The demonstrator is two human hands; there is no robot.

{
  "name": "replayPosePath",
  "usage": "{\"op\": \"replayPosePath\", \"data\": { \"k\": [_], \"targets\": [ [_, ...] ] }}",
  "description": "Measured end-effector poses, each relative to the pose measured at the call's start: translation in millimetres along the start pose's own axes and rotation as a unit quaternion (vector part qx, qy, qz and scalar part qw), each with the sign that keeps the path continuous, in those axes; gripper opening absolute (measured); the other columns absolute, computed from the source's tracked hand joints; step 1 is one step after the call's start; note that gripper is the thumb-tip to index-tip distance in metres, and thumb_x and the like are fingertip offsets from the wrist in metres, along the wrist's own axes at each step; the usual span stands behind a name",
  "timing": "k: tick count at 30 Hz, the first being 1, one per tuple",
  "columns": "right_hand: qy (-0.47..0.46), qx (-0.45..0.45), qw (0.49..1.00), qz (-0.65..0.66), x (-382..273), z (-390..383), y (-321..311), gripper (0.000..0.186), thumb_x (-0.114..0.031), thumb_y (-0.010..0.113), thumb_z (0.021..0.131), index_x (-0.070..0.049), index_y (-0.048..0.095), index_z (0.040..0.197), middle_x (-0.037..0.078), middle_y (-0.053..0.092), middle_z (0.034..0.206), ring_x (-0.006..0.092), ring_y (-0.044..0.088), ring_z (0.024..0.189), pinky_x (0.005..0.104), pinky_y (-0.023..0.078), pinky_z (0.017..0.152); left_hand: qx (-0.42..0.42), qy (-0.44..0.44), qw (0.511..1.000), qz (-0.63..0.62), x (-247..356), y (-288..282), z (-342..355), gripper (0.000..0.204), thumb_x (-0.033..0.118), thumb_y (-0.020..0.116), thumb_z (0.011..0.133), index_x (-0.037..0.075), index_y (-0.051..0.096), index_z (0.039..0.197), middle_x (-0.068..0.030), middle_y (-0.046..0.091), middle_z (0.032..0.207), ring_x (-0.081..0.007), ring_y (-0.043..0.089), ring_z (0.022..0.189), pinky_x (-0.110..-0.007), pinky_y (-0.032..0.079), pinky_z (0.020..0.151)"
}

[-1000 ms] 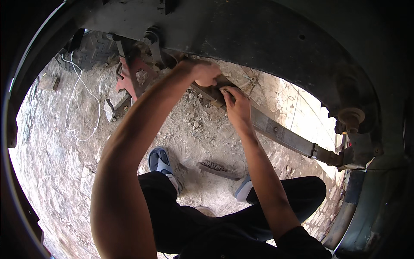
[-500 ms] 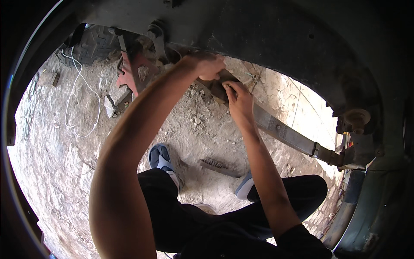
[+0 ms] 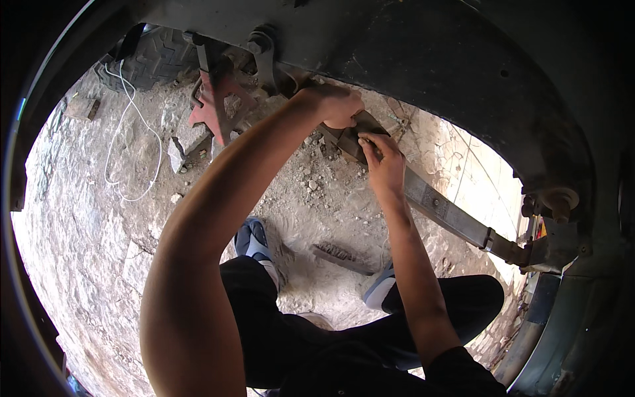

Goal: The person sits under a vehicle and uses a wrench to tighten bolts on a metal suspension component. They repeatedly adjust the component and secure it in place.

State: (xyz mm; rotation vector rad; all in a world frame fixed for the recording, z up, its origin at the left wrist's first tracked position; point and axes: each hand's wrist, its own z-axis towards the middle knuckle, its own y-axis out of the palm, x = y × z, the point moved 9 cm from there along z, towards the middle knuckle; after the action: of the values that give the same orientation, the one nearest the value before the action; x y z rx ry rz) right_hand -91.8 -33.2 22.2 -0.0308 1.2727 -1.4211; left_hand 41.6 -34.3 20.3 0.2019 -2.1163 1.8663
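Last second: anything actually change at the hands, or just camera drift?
Mostly camera drift: the scene sits farther right in the picture. Left hand and right hand shifted right with it; any slide along the curved metal bar is too slight to tell. No visible grab or release. Unmoved on the ground: brush, red stand.
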Motion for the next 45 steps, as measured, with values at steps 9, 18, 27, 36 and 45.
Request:
{"op": "replayPosePath", "data": {
  "k": [9,18,27,36,45],
  "targets": [
    [-0.03,0.006,0.999,-0.014,2,4,4,0.016,-0.015,0.067,0.092,-0.007,0.07,0.106,0.01,0.069,0.099,0.0267,0.066,0.089,0.0349,0.052,0.073,-0.029,-0.011,0.999,-0.045,-12,13,9,0.033,0.027,0.063,0.089,0.007,0.066,0.116,-0.0142,0.07,0.11,-0.0314,0.066,0.104,-0.041,0.052,0.087],
    [-0.151,-0.048,0.97,-0.186,-17,15,1,0.01,-0.016,0.069,0.087,-0.01,0.069,0.095,0.008,0.068,0.092,0.0257,0.067,0.088,0.0353,0.055,0.075,-0.066,-0.038,0.997,-0.032,-19,20,16,0.037,0.03,0.064,0.09,0.01,0.063,0.122,-0.0128,0.067,0.118,-0.0299,0.063,0.11,-0.04,0.051,0.09],
    [-0.293,-0.065,0.899,-0.319,-36,16,9,0.013,-0.011,0.072,0.07,-0.013,0.063,0.081,0.002,0.058,0.086,0.0184,0.062,0.086,0.0325,0.054,0.07,0.007,-0.091,0.994,-0.057,-33,-2,4,0.04,0.037,0.059,0.093,0.006,0.063,0.117,-0.0187,0.065,0.113,-0.0347,0.062,0.108,-0.044,0.049,0.092],
    [-0.317,-0.135,0.898,-0.274,-35,12,11,0.019,-0.007,0.07,0.071,-0.01,0.064,0.089,0.003,0.055,0.088,0.0205,0.061,0.089,0.0335,0.054,0.073,0.176,-0.041,0.98,0.087,-36,1,-4,0.033,0.037,0.055,0.095,0.005,0.065,0.098,-0.0192,0.068,0.092,-0.0378,0.067,0.09,-0.047,0.053,0.081],
    [-0.234,-0.133,0.934,-0.235,-8,0,-4,0.029,-0.003,0.072,0.077,-0.006,0.065,0.105,0.007,0.057,0.102,0.0258,0.063,0.098,0.0373,0.056,0.082,0.165,-0.042,0.979,0.112,-31,4,1,0.032,0.036,0.052,0.096,0.008,0.067,0.095,-0.0168,0.069,0.09,-0.0356,0.067,0.089,-0.047,0.053,0.082]
  ]
}}
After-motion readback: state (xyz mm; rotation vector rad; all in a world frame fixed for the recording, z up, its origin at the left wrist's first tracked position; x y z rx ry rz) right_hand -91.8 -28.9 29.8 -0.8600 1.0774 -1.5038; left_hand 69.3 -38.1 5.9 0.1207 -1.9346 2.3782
